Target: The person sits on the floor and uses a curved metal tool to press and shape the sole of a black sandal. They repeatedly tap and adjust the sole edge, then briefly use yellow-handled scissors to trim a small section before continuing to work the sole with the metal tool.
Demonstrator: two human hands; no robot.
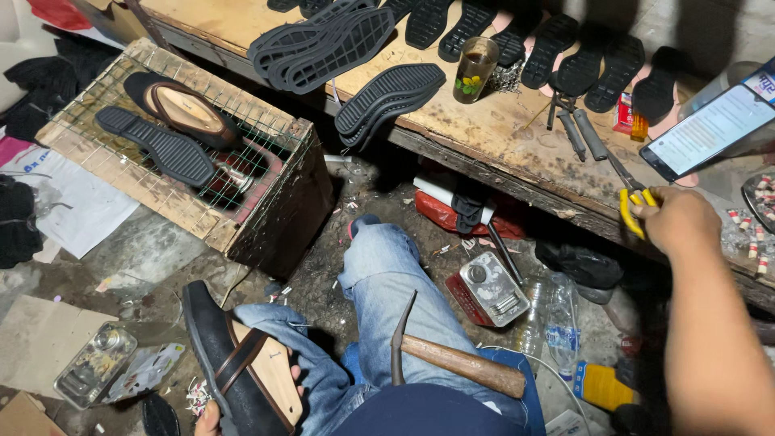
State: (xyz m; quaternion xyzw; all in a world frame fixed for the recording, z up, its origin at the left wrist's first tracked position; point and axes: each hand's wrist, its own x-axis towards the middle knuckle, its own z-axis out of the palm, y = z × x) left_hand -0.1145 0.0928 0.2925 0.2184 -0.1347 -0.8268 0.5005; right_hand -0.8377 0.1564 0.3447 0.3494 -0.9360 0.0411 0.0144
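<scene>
- I am seeing the right hand (682, 220) closing its grip on yellow-handled pliers (634, 206) at the table (476, 129) edge, just beside a phone (710, 125).
- The left hand (211, 418) is gripping a black shoe on a wooden last (242, 363), low beside the left knee.
- A hammer (452, 359) is lying across my lap.
- Black rubber soles (387, 95) are lying on the table; a glass (474, 69) is standing near them.
- A wire-topped box (202, 153) is carrying one sole and one shoe.
</scene>
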